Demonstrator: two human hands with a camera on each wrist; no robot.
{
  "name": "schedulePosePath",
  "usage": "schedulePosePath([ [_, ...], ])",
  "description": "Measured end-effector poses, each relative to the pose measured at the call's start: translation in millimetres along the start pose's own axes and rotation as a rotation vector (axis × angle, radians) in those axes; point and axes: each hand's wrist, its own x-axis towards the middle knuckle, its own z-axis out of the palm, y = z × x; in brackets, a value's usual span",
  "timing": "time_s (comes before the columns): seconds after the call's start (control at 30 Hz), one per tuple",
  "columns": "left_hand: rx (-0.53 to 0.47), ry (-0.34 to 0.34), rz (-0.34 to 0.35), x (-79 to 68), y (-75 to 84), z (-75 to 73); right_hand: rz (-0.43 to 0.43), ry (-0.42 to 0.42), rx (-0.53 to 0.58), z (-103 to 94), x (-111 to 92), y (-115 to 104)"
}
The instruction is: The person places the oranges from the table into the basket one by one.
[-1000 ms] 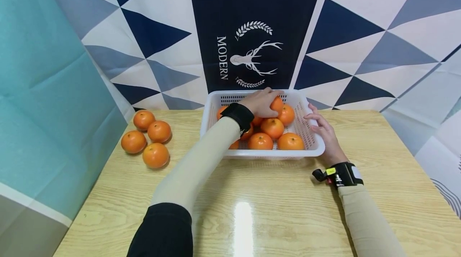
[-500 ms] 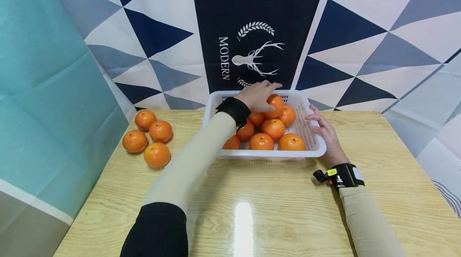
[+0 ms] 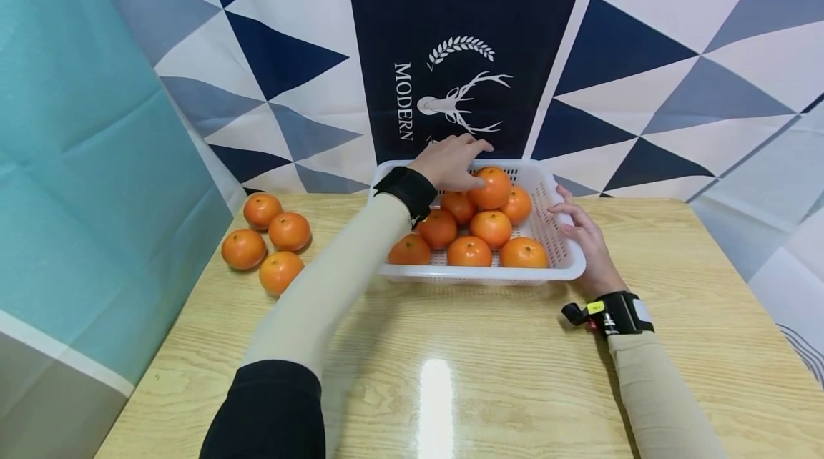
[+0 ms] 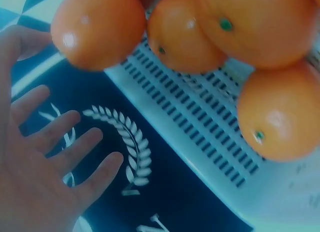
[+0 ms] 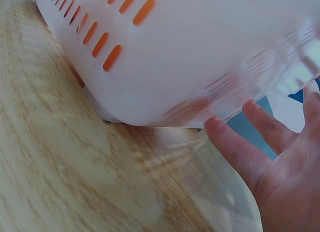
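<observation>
While the left hand [image 3: 448, 161] hangs with fingers apart, its thumb at the top orange [image 3: 492, 189], the right hand [image 3: 587, 241] holds the white basket [image 3: 476, 274] by its rim!
That basket of oranges [image 3: 491, 229] sits at the back of a glossy wood-grain table [image 3: 515, 344] (and what a bright streak of glare [image 3: 435, 409]), four loose oranges [image 3: 290, 231] clustered at left; behind rises triangle-patterned cloth [image 3: 618, 51] with its deer-head panel [image 3: 463, 16], a teal sheet [image 3: 71, 137] hanging alongside.

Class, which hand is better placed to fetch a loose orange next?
Probably the left hand: it is nearer the loose oranges, its fingers spread, while the right hand touches the basket's right side.
</observation>
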Motion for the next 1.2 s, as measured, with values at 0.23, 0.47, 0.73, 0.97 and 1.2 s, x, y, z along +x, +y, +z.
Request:
schedulePosePath([
  [0.23,-0.008,0.024,-0.037,-19.4,-33.2,-7.8,-0.004,-0.003,0.028,0.8,1,2],
  [0.47,-0.018,0.034,-0.092,-41.7,-72.4,-9.6,-0.009,-0.005,0.046,3.5,1,2],
  [0.73,0.009,0.011,-0.163,-64.2,-105.5,-9.2,0.006,-0.003,0.036,2.7,0,0],
  [0.97,-0.032,-0.012,-0.226,-81.6,-134.5,-2.8,0.024,0.006,0.010,2.4,-2,-2],
  [1.2,-0.038,0.003,-0.283,-99.9,-165.6,-0.6,-0.003,-0.014,0.027,2.2,0,-1],
])
